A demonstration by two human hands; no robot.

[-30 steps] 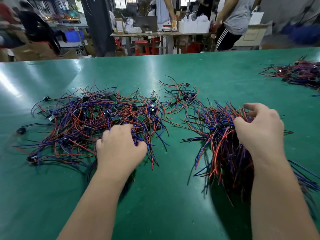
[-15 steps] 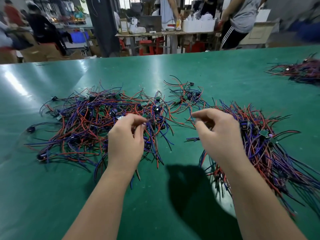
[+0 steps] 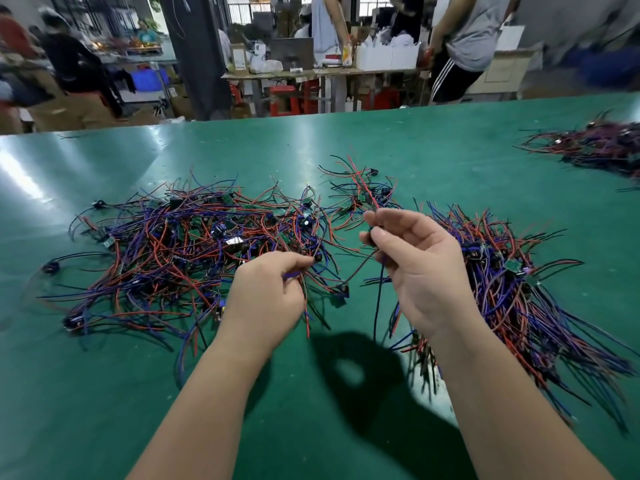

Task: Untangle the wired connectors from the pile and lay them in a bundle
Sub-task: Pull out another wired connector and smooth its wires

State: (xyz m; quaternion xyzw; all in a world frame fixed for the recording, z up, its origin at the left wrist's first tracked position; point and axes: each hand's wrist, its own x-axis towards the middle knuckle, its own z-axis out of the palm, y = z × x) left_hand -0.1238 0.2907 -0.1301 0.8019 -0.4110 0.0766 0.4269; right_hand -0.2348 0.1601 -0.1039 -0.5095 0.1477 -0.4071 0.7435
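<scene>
A tangled pile of wired connectors [image 3: 180, 251], red, blue and black leads with small green boards, spreads over the left middle of the green table [image 3: 311, 427]. A combed bundle of the same connectors [image 3: 512, 292] lies at the right, its wires running toward me. My left hand [image 3: 266, 299] pinches a few wires at the pile's near right edge. My right hand [image 3: 419, 268] is raised between pile and bundle, fingers closed on a wired connector [image 3: 360, 268] whose black plug dangles just above the table and whose blue lead hangs down.
Another heap of wires [image 3: 599, 147] lies at the table's far right. Beyond the far edge stand people, a dark pillar [image 3: 197, 53] and a workbench [image 3: 311, 72] with boxes. The table's near part holds only my arms and their shadow.
My right hand left the bundle, moved left and rose, now holding one connector's wires. My left hand went from resting on the pile to pinching wires at its edge.
</scene>
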